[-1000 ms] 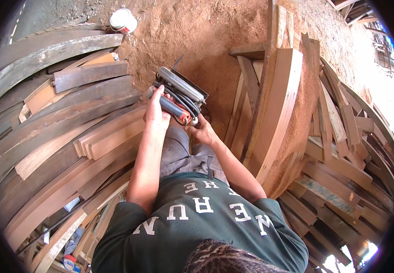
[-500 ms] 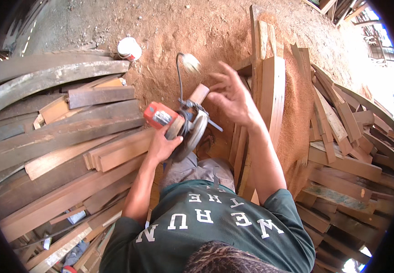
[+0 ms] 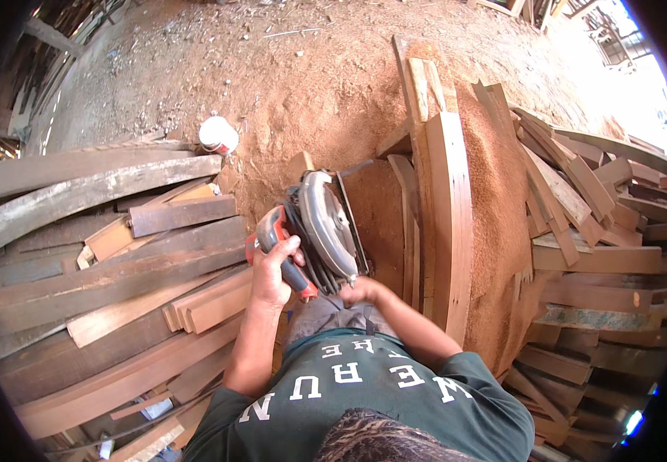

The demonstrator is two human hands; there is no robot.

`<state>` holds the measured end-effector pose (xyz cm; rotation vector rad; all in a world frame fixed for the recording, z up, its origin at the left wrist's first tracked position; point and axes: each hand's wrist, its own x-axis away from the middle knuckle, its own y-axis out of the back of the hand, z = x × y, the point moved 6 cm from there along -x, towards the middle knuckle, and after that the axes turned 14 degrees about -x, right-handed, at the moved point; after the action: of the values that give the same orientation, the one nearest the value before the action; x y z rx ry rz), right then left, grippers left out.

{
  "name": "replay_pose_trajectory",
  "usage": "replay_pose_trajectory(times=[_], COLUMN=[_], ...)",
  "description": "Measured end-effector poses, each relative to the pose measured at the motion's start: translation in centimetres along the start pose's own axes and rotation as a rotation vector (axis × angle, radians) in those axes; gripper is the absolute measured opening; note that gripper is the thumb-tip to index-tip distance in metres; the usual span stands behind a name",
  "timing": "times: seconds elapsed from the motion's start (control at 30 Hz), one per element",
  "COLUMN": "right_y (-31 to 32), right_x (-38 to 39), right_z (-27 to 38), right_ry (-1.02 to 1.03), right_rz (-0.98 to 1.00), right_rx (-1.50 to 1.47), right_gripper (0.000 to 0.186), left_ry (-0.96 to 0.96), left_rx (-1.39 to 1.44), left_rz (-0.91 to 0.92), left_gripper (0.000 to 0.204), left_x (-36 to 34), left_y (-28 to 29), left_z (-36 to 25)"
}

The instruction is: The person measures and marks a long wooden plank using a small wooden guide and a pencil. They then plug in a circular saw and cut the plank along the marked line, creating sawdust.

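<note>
Left hand [image 3: 273, 277] grasping the red and dark handle [image 3: 293, 275] of a circular saw, thumb laid over the top. Right hand [image 3: 360, 291] at the saw's near end, just under the guard; fingers partly hidden behind the saw, so cannot tell whether they grip it or only touch.

Saw [image 3: 324, 219] held off the ground in front of the person, tilted, its rounded grey guard [image 3: 319, 209] to the right of the handle. Black cord [image 3: 312, 258] bunched between handle and guard.

Grey trousers [image 3: 299, 329] just below the saw; dark green shirt [image 3: 376, 368] with white lettering nearer the head.

Right of the saw, a long beam [image 3: 449, 208] runs away from the person, reddish sawdust [image 3: 495, 200] heaped along its far side. Beyond that, a jumbled right-hand pile [image 3: 591, 250] of offcuts.

To the left, a stack [image 3: 129, 258] of boards, mostly lying crosswise. White bucket [image 3: 218, 135] on the ground [image 3: 272, 85] at the stack's far end.
</note>
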<state>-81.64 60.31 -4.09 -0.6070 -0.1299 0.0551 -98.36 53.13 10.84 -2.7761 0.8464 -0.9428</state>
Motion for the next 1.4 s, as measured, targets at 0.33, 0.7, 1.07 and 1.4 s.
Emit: replay_pose_trajectory(times=[0.33,0.7,1.07,1.4], right_y=[4.5,-3.5,7.4,20.1], right_x=[1.8,1.1,-11.3,0.9], right_z=[5.4,11.6,25.6,-5.2], right_ry=[-0.276,-0.35,0.443,-0.267], right_rz=[-0.292,-0.111,-0.562,-0.598], right_rx=[0.24,0.516,0.835,-0.348], right_gripper=[0.065,0.028,0.052,0.053], left_ry=[0.082,0.161,0.065,0.15], left_rx=[0.296,0.273,-0.984,-0.157], left_rz=[-0.099,-0.111,0.268,0.227], left_gripper=[0.016,0.037,0.044,0.021], left_x=[-4.9,-5.8,0.4,1.6], left_y=[0.6,2.0,4.0,-0.1], left_z=[-0.5,0.5,-1.3,-1.9])
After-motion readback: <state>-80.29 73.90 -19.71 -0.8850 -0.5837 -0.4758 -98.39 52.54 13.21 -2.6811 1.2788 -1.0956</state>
